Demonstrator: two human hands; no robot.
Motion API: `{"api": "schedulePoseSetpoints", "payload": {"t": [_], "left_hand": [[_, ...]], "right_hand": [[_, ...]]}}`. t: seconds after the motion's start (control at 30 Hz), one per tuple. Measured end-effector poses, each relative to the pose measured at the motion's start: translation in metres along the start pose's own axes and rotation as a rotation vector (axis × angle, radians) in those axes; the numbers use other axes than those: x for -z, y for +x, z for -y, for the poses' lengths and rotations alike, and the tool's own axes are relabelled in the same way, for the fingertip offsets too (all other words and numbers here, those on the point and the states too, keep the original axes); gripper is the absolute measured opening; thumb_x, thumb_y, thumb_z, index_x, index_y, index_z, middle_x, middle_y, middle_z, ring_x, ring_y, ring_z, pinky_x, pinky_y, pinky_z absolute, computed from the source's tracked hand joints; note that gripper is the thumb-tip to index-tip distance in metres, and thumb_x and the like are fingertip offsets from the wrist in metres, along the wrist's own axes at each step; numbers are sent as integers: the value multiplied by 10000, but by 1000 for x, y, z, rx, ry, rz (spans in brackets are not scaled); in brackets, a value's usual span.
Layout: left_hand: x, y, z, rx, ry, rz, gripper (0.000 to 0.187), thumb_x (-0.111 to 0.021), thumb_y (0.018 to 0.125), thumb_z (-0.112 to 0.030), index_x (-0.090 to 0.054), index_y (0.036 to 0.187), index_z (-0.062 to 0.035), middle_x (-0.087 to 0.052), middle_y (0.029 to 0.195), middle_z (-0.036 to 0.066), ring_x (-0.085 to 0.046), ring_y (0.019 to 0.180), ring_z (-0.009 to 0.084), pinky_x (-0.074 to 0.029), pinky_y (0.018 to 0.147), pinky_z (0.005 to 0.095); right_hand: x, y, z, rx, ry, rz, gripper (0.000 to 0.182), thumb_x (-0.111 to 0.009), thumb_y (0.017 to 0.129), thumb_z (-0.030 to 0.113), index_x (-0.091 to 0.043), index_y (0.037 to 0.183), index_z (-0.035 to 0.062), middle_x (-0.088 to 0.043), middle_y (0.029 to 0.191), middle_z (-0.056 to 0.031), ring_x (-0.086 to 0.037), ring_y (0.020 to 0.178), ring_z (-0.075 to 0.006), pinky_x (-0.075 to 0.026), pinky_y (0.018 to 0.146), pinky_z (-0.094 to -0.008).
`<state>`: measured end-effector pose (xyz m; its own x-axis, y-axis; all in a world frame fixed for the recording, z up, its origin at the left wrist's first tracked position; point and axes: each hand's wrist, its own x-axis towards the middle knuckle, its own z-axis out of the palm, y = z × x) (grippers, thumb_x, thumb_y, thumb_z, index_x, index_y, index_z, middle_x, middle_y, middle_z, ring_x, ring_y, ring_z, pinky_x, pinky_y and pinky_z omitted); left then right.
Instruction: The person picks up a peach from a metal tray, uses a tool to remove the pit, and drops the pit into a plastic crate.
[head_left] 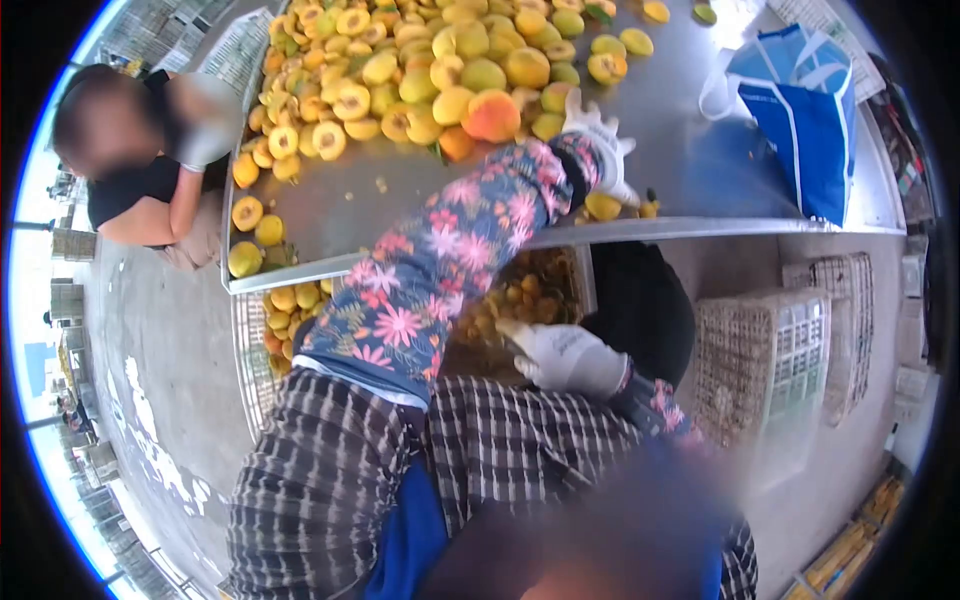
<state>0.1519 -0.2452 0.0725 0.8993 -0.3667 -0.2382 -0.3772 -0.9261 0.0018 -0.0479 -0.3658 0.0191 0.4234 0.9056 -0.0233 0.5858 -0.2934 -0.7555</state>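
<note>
My left hand (pixel 600 150), in a white glove, reaches over the metal table with its fingers spread. It is beside a pile of yellow peaches (pixel 483 77), many cut into halves. Below its fingers, a peach half (pixel 602 206) lies near the table's front edge. My right hand (pixel 572 360), also gloved in white, is closed below the table edge, over a crate of peaches (pixel 535 283). Something pale yellowish shows at its fingertips; I cannot tell what it is.
A metal table (pixel 690 165) with a raised rim spans the front. A blue bag (pixel 800 120) stands on its right. White plastic crates (pixel 760 360) stand on the floor at right. Across the table's left end is another person (pixel 150 195) wearing a glove.
</note>
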Motion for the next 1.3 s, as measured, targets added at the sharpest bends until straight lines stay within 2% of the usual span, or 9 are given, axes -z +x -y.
{"api": "schedulePoseSetpoints", "payload": {"t": [0.03,0.13,0.2,0.4,0.57,0.87,1.03,1.07,1.3], "left_hand": [[2,-2,5,4,-6,37,922,-603,705,-748,-458,1444,-216,-379,1527,117,-338,1393,375,-125,1123,678],[2,-19,26,37,105,31,882,-620,719,-700,-471,1428,-196,-327,1554,99,-398,1367,329,-139,1057,752],[12,-40,41,71,113,53,662,-682,738,-566,-595,1265,-174,-531,1335,88,-492,1234,284,-341,968,626],[-11,-109,92,98,99,21,382,-619,787,-453,-684,984,-132,-672,939,111,-619,973,283,-439,878,490],[35,-116,122,145,-190,375,506,-605,820,-553,-706,1142,-176,-688,1110,147,-636,1073,313,-485,917,423],[32,87,98,-127,-232,-527,593,-641,840,-435,-527,1343,-142,-503,1379,178,-527,1215,347,-429,1023,427],[50,178,71,-88,-125,-378,742,-648,817,-512,-415,1456,-217,-312,1542,127,-351,1366,383,-332,1102,514],[46,196,70,-71,-83,-367,771,-652,804,-536,-400,1469,-237,-302,1549,118,-340,1374,378,-323,1104,530],[28,210,75,76,-173,-185,707,-666,730,-636,-582,1315,-248,-362,1497,77,-365,1363,372,-244,1094,649]], "right_hand": [[-3,-4,-10,186,-203,-30,416,-534,894,182,-552,1250,-34,-656,935,-205,-652,750,-313,-529,661,-401],[0,4,-5,-106,-22,176,521,-493,908,220,-453,1374,-9,-675,913,-239,-667,835,-348,-530,738,-449],[13,8,9,-219,16,285,532,-479,930,254,-398,1417,57,-673,931,-252,-662,871,-394,-513,774,-496],[7,-1,2,-219,27,305,521,-487,931,270,-404,1407,75,-659,992,-272,-660,882,-413,-515,791,-501],[35,5,21,-331,47,404,531,-483,924,260,-395,1416,79,-655,1031,-274,-660,901,-414,-516,801,-487],[10,-3,-13,-207,101,297,556,-504,888,194,-395,1408,33,-668,919,-244,-660,803,-386,-516,716,-467],[9,-33,-21,4,-312,-229,394,-497,921,137,-505,1309,65,-558,670,-79,-615,611,-217,-488,494,-345],[-21,-38,-53,-23,-379,-50,408,-436,933,95,-489,1338,87,-495,642,-36,-572,565,-152,-462,453,-302],[-8,-38,-44,-320,-88,117,471,-460,937,186,-425,1395,84,-618,818,-120,-656,704,-266,-523,601,-387]]}}
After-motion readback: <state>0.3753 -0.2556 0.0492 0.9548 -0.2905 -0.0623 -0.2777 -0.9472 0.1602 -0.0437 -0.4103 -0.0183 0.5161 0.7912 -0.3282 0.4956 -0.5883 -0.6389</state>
